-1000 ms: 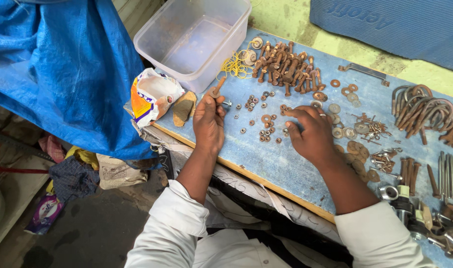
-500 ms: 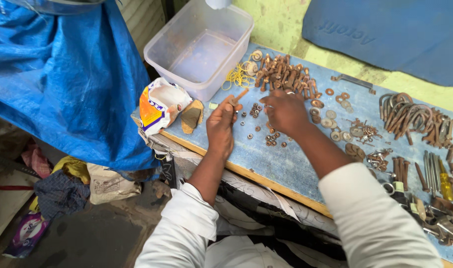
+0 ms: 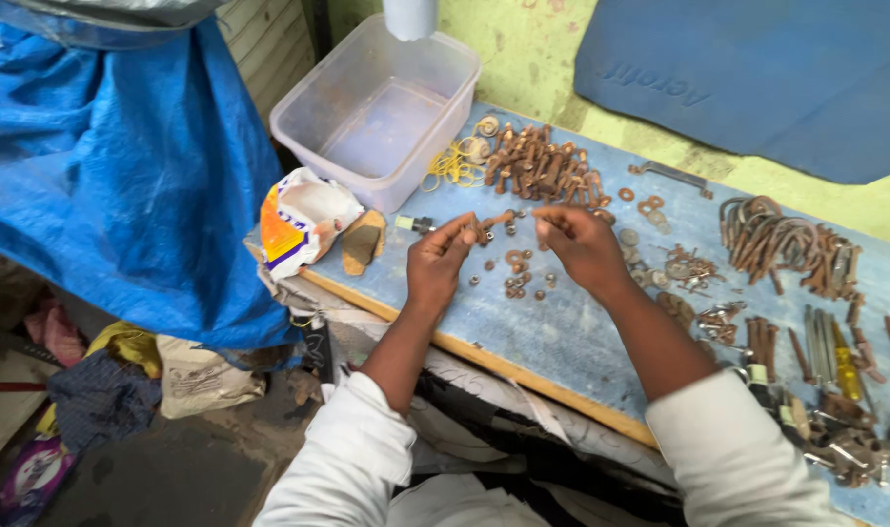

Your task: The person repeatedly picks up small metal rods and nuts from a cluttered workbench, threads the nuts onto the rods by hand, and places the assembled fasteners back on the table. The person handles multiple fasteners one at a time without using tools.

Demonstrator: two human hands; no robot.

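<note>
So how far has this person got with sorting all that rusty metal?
Already grouped: a pile of rusty bolts, curved hooks and rods. In hand: the left hand pinches a bolt; the right hand is beside it. Left: loose nuts between them.

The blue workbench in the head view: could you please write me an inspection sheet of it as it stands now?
Surface: blue board workbench, worn, wooden front edge.
Job's things: rusty bolt held in left hand; small nuts and washers scattered between the hands; pile of rusty bolts behind.
Clutter: empty clear plastic tub, yellow rubber bands, rusty U-clamps, crumpled packet.
Hands: left hand pinches the bolt; right hand pinches a small piece, too small to tell.
Cables: nothing seen.
Surroundings: blue tarpaulin at left, cloth and bags on floor.
</note>
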